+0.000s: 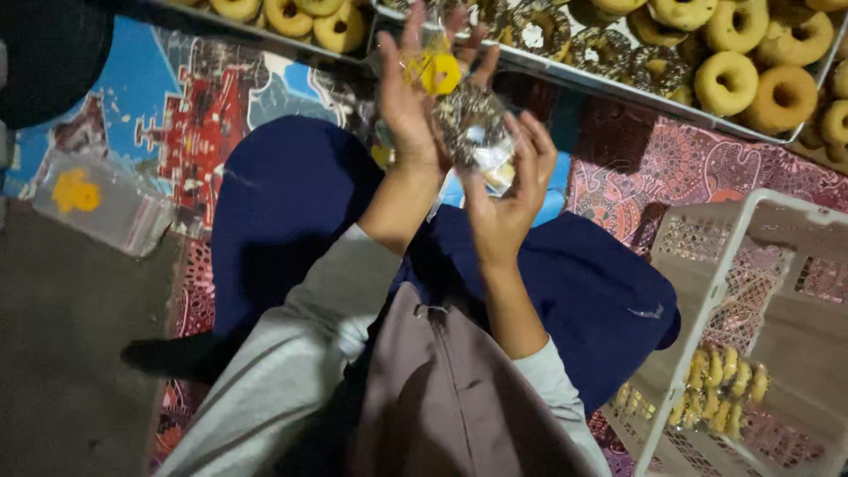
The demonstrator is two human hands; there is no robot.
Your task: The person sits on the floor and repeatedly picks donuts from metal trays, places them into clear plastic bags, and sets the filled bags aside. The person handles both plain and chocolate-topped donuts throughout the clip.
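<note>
Both your hands close around one clear plastic bag at upper centre of the frame: your right hand cups it from below, bearing the sprinkled doughnut inside, while your left hand pinches its top, apparently to hold it open. Lower right, a white basket holds bagged doughnuts; beyond, trays carry more.

It looked like a small home doughnut-packing spot: metal trays of doughnuts lined the frame's top, a plastic basket sat lower right, patterned floor mats beneath.
</note>
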